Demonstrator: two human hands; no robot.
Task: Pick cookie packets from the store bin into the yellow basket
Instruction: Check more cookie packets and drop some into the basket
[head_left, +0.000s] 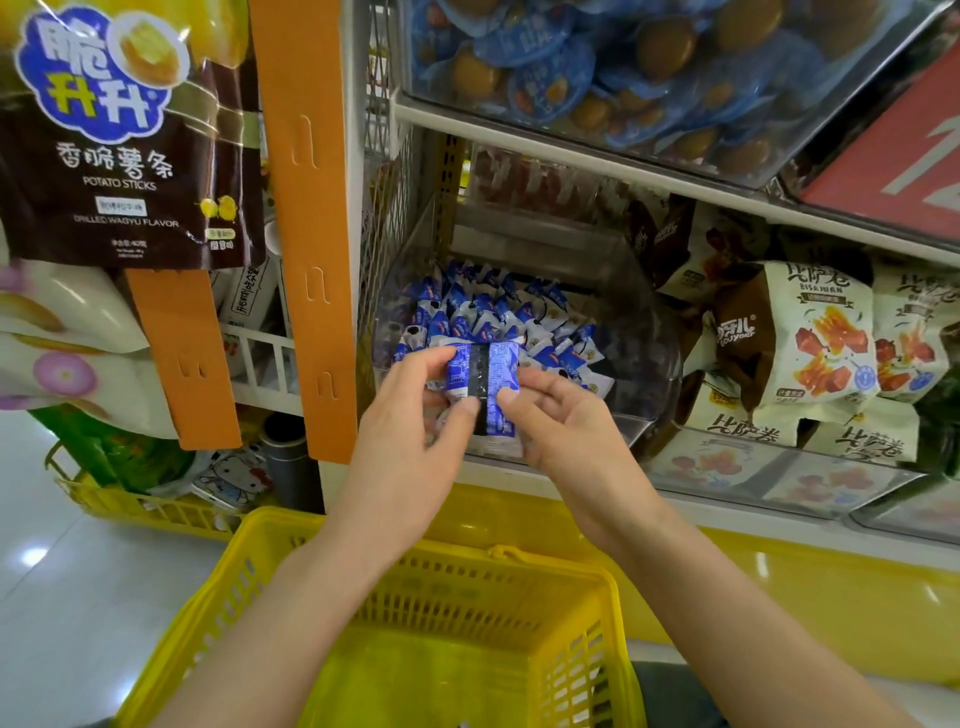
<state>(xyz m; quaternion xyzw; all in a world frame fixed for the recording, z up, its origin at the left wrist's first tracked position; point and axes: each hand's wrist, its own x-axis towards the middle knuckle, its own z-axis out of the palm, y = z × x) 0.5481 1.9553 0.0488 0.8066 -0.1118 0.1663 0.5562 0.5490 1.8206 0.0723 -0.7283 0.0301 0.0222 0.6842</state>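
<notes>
while left hand (410, 415) and right hand (566, 421) both pinch the cookie packets (485, 382), we should lower them straight into the yellow basket (452, 555).

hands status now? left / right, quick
Left hand: holding the blue cookie packets, over the bin.
Right hand: pinching the same packets at their right edge.

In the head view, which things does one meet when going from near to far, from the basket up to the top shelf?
Yellow basket → left hand and right hand, side by side, gripping blue cookie packets → clear store bin → blue-lidded cups on the top shelf.
</notes>
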